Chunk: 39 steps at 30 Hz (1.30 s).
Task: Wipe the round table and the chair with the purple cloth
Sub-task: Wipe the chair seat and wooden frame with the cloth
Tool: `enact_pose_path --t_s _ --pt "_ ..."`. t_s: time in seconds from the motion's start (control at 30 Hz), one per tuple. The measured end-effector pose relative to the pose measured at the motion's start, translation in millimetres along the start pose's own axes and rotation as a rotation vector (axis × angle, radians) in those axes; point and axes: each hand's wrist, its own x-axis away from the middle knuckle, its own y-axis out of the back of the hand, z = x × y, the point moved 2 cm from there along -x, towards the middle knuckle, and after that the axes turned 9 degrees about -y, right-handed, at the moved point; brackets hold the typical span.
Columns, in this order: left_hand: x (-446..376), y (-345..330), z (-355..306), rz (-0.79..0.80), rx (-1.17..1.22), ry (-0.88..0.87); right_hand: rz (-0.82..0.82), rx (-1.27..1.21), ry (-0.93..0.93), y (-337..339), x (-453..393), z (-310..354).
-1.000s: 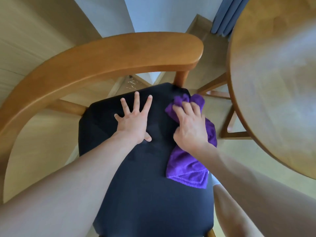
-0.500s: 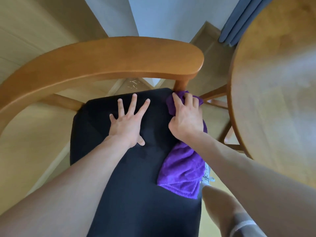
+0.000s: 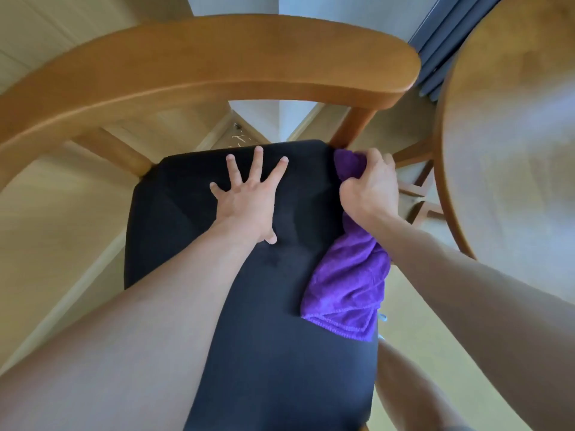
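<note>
Left hand: the left hand (image 3: 245,202) is planted flat on the black seat (image 3: 249,321), fingers spread wide and straight, palm down near the seat's back edge, holding nothing.
Right hand: the right hand (image 3: 368,189) is bunched tight around the purple cloth (image 3: 348,284), fingers curled over it, right at the seat's back right corner.
Purple cloth: one end pokes out above the fist against the corner by the chair's rear post; the rest trails from under the wrist along the seat's right edge, its hemmed end hanging just past that edge.
Chair: the chair (image 3: 199,63) shows its curved wooden back rail arching across the top, with the dark padded seat below it.
Round table: the round table (image 3: 513,144) sits just to the right of the chair, its wooden top bare in view, its rim close to the right forearm.
Floor: pale wood floor (image 3: 46,219) shows beneath the chair.
</note>
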Motion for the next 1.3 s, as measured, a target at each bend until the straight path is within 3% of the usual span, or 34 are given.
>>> enact_pose_path --t_s 0.13,0.3,0.43,0.57,0.7,0.83,1.03,1.13,1.23,1.3 --pt "-1 1 0 -0.002 -0.016 -0.027 -0.021 0.236 0.271 -26 24 -3" --pt "-4 -1 1 -0.012 -0.048 -0.061 -0.112 0.26 0.244 -34 24 -3" --pt "-7 -1 1 -0.022 -0.06 -0.07 -0.167 0.477 0.215 -47 51 0" --pt "-4 0 2 -0.033 -0.07 -0.088 -0.006 0.748 0.366 -51 106 -18" --pt "-2 2 6 -0.043 -0.091 -0.116 0.18 0.861 0.48 -47 157 -45" --pt "1 4 8 -0.045 -0.116 -0.135 0.306 0.736 0.43 -28 159 -51" --pt "3 5 11 -0.046 -0.149 -0.146 -0.067 0.101 0.075 11 112 -25" --pt "5 7 11 -0.03 -0.159 -0.159 -0.091 -0.069 0.012 4 87 -4" --pt "8 10 14 -0.036 -0.192 -0.175 0.059 0.205 0.087 -32 91 8" --pt "12 9 18 -0.059 -0.191 -0.188 0.049 0.458 0.152 -60 107 6"
